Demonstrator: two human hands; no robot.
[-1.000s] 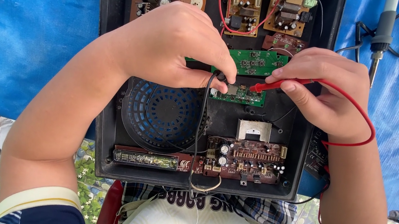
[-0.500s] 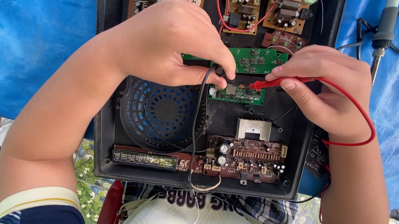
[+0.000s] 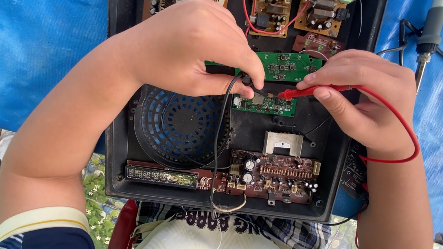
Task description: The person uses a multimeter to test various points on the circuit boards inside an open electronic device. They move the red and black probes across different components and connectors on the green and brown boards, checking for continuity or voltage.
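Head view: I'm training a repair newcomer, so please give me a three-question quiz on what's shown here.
1. True or false: the right hand holds the red probe.
2. Which hand holds the black probe? A) left hand B) right hand C) neither
3. Fill in: both probe tips meet over the small ____ circuit board beside the round speaker grille.

Key: 1 true; 2 A; 3 green.

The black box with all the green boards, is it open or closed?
Open. The black casing has no cover, so its circuit boards and round speaker grille show.
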